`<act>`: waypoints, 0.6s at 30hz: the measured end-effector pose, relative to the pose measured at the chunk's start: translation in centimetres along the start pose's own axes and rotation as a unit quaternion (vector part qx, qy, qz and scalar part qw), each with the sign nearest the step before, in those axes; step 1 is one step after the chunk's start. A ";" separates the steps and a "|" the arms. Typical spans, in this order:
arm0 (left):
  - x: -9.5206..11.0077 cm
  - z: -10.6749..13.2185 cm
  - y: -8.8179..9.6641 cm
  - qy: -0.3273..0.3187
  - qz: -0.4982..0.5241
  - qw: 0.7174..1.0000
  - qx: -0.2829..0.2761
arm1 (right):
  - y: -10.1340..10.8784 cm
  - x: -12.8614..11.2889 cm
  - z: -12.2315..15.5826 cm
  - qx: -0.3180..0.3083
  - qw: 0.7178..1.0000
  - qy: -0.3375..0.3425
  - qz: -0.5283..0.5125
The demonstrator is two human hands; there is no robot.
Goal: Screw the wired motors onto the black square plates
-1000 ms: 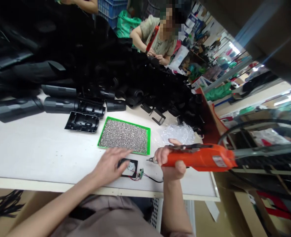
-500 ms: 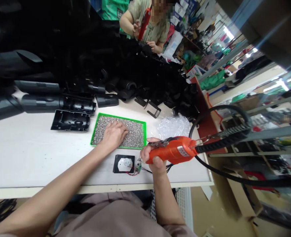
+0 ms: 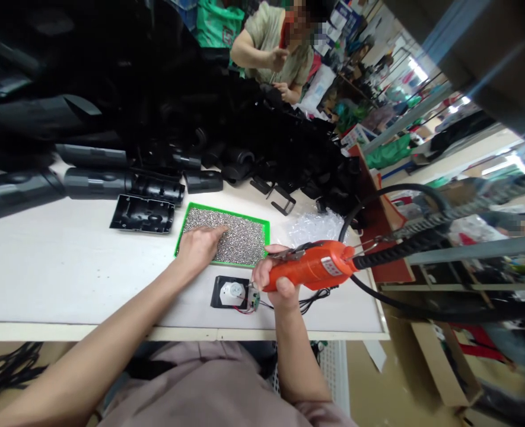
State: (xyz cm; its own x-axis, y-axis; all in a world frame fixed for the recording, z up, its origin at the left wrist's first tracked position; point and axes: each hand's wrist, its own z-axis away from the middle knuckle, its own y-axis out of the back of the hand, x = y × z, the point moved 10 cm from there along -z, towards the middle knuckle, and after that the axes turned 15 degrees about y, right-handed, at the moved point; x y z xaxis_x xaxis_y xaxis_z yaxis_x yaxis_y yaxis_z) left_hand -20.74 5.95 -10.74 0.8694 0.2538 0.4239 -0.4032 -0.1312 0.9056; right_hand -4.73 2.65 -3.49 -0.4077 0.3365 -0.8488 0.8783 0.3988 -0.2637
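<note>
My left hand [image 3: 197, 249] rests over the near left part of a shallow green tray [image 3: 267, 231] filled with small silvery screws [image 3: 239, 240]. Its fingers are drawn together, with the tips at the screws; whatever they pinch is too small to make out. My right hand [image 3: 277, 281] is wrapped around an orange electric screwdriver [image 3: 313, 268] whose tip points left. Just below the tray lies a black rectangular part [image 3: 218, 293] with a white plate and round disc [image 3: 234, 290]. Thin wires join it to a small green circuit board [image 3: 255, 299] beneath the screwdriver's tip.
A black shell [image 3: 142, 214] lies left of the tray. Black plastic parts [image 3: 226, 130] are heaped behind. Clear plastic bags [image 3: 315, 228] sit to the right. A hose and coiled spring [image 3: 462, 207] run from the screwdriver. Across the heap, a co-worker [image 3: 275, 53] holds a red tool.
My left hand has pulled back toward the tray's near left, its fingers gathering. The screwdriver stays almost in place. The co-worker's red tool is raised higher, and the view has shifted slightly.
</note>
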 end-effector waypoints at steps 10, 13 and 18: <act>-2.7 11.1 -3.8 0.260 0.571 0.732 -0.267 | -2.0 -4.1 -0.9 0.001 0.993 0.102 -0.058; -2.7 14.8 -6.0 0.323 0.628 0.646 -0.290 | -3.0 -3.7 -0.9 0.023 0.994 0.083 -0.064; -2.0 15.6 -5.9 0.288 0.662 0.637 -0.271 | -5.1 -1.0 -0.1 0.020 0.997 0.009 -0.078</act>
State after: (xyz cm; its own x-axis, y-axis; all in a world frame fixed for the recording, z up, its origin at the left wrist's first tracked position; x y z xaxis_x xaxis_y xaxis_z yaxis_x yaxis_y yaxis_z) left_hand -15.69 -8.74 -17.10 -0.5210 0.5936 0.6134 -0.8489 -0.2850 -0.4452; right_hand -8.78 0.35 -1.26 -0.5438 0.2882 -0.7882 0.8133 0.4126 -0.4103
